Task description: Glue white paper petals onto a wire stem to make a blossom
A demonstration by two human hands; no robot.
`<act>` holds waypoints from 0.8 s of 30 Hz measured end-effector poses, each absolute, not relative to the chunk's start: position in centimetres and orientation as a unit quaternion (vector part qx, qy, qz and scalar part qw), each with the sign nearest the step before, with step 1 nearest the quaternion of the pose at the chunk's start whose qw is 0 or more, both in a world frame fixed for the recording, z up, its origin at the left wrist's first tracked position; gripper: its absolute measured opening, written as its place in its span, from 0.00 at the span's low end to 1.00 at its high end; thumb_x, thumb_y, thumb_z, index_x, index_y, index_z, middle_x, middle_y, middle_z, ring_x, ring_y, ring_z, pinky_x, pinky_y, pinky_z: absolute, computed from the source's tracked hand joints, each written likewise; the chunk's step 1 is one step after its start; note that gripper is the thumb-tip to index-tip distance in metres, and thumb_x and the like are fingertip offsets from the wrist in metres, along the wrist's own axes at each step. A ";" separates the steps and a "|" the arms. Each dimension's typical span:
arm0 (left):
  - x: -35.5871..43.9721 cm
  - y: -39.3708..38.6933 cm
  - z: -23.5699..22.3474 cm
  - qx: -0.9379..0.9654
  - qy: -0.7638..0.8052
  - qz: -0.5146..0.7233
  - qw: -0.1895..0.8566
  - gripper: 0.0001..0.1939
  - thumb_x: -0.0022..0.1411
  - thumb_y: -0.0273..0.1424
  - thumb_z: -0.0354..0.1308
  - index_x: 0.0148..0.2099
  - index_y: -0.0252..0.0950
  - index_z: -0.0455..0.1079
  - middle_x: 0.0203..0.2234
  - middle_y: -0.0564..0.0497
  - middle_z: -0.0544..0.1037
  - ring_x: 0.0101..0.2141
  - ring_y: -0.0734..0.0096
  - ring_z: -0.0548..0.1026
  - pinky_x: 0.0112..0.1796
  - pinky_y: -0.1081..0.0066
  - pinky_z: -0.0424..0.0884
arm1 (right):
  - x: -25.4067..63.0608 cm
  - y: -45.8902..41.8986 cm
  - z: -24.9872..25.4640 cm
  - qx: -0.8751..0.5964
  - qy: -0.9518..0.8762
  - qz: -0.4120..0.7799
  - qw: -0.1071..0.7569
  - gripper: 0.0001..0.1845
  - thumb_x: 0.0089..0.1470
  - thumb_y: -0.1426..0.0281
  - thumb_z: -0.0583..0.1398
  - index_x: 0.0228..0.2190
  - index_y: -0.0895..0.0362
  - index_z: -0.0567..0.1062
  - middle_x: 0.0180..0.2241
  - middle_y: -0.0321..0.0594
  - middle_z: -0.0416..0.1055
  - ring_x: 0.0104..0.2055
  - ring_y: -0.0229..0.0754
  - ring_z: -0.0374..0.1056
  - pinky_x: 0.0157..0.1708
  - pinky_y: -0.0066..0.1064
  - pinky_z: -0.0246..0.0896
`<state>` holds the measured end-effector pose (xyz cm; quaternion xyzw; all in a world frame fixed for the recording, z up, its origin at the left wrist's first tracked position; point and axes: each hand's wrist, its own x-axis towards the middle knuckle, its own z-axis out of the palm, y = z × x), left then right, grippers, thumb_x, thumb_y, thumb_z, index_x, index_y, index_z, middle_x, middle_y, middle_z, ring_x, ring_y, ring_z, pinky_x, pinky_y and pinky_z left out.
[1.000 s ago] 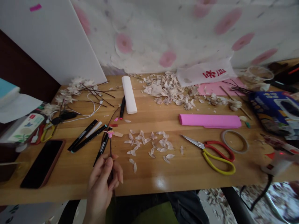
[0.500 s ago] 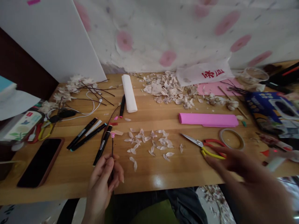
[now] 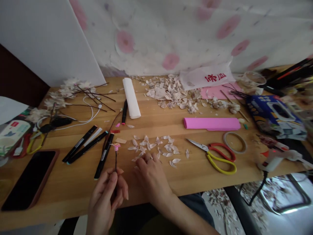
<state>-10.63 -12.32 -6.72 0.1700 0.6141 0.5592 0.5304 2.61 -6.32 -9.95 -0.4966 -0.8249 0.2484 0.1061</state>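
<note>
The dark stem [image 3: 115, 160] stands nearly upright in the left hand [image 3: 104, 199]; the grip is closed on it, thumb and fingers together, and its pink tip [image 3: 116, 147] is above the fingers, free of them; this tip is to the left of the loose petals [image 3: 175, 161]. The left hand comes up from the lower edge of the view, palm side turned partly inward; the right hand [image 3: 155, 179] reaches in from the lower right, back of the hand up, and its bent fingers are at the lower left side of the petals; if this grip has a petal, I cannot tell, because the fingertips are hidden. On the tabletop [image 3: 195, 173], the scissors [image 3: 207, 149] lie to the right of the petals; the pink roll [image 3: 211, 123] lies beyond them, toward the right.
</note>
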 end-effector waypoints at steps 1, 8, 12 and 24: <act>-10.7 -12.3 -6.9 0.170 0.615 0.558 0.531 0.16 0.62 0.46 0.67 0.39 0.38 0.72 0.12 0.59 0.70 0.11 0.84 0.52 0.15 0.82 0.46 | 2.5 -6.3 -10.1 -0.495 -0.828 0.245 0.100 0.06 0.63 0.79 0.60 0.39 0.59 0.77 0.40 0.49 0.76 0.43 0.52 0.69 0.43 0.44 0.68; -11.2 -12.0 -7.0 0.178 0.615 0.545 0.541 0.21 0.55 0.49 0.71 0.37 0.38 0.73 0.11 0.58 0.71 0.10 0.85 0.53 0.14 0.83 0.48 | 2.0 -6.4 -10.1 -0.482 -0.842 0.233 0.074 0.08 0.62 0.81 0.60 0.40 0.60 0.78 0.41 0.49 0.76 0.43 0.50 0.68 0.44 0.42 0.68; -10.8 -12.3 -6.7 0.172 0.621 0.545 0.536 0.19 0.58 0.47 0.70 0.37 0.38 0.73 0.12 0.58 0.71 0.11 0.86 0.54 0.16 0.83 0.48 | 2.0 -6.3 -10.2 -0.470 -0.848 0.234 0.072 0.08 0.63 0.81 0.60 0.36 0.59 0.78 0.41 0.47 0.76 0.43 0.49 0.68 0.45 0.40 0.69; -10.9 -12.6 -6.8 0.187 0.652 0.505 0.533 0.21 0.53 0.50 0.72 0.38 0.39 0.74 0.14 0.57 0.72 0.13 0.80 0.61 0.15 0.82 0.55 | 2.9 -7.0 -7.7 -0.445 -0.852 0.267 0.066 0.08 0.60 0.82 0.61 0.39 0.59 0.73 0.33 0.42 0.78 0.29 0.44 0.72 0.23 0.32 0.56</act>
